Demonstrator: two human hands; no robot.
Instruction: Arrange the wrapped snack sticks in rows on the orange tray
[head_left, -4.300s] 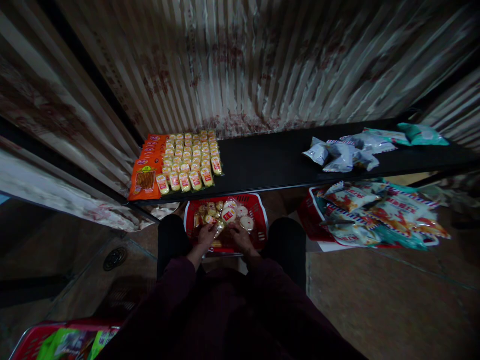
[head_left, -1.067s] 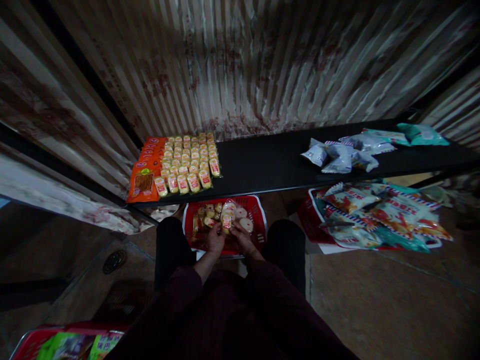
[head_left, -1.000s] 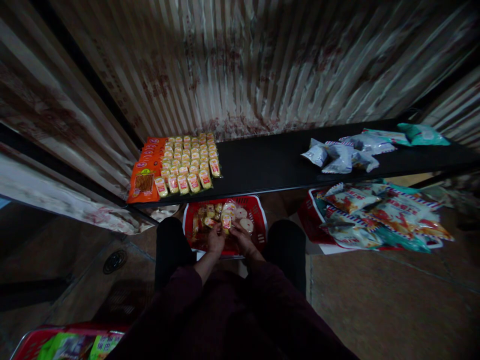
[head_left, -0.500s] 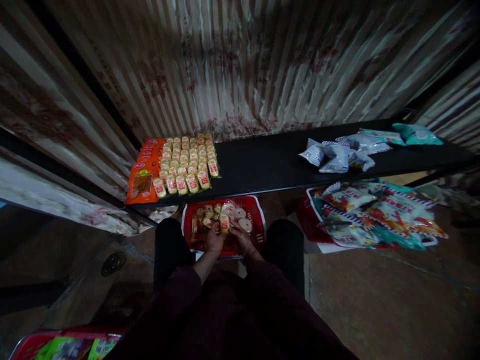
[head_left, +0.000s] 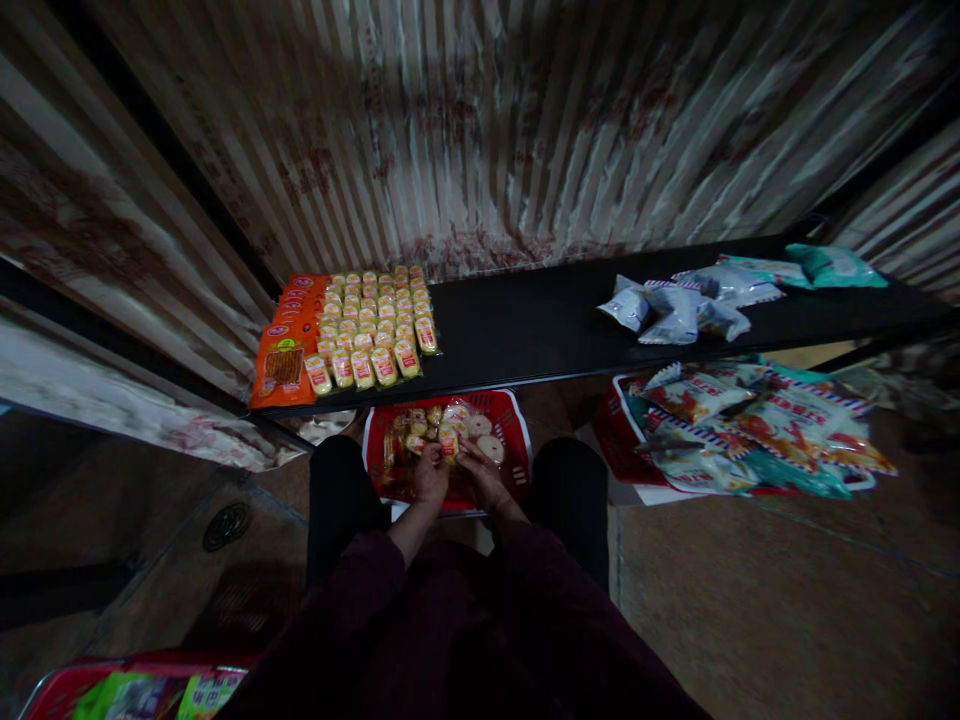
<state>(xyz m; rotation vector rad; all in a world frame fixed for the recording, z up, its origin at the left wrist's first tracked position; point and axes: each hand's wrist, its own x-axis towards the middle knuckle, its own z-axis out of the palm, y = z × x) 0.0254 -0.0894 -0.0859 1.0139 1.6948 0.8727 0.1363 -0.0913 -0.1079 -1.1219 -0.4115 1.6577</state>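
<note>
A red basket (head_left: pixel 517 440) sits on the floor between my knees, holding small yellow snack packs and round white packs. Both hands are inside it. My left hand (head_left: pixel 430 477) and my right hand (head_left: pixel 478 470) are closed together around a small stack of yellow snack packs (head_left: pixel 448 441) with red labels. Above the basket, on the left end of a black shelf (head_left: pixel 525 325), neat rows of the same yellow packs (head_left: pixel 375 325) lie beside orange packets (head_left: pixel 289 340).
Silver-blue packets (head_left: pixel 675 310) and a teal packet (head_left: pixel 832 265) lie on the shelf's right part. A second red basket (head_left: pixel 626 445) heaped with colourful bags stands on the floor at right. A third basket (head_left: pixel 90 690) sits at bottom left. A corrugated wall stands behind.
Earlier my hands were apart, picking among packs in the basket. They have since come together on a stack of yellow packs, and in the last second they barely moved.
</note>
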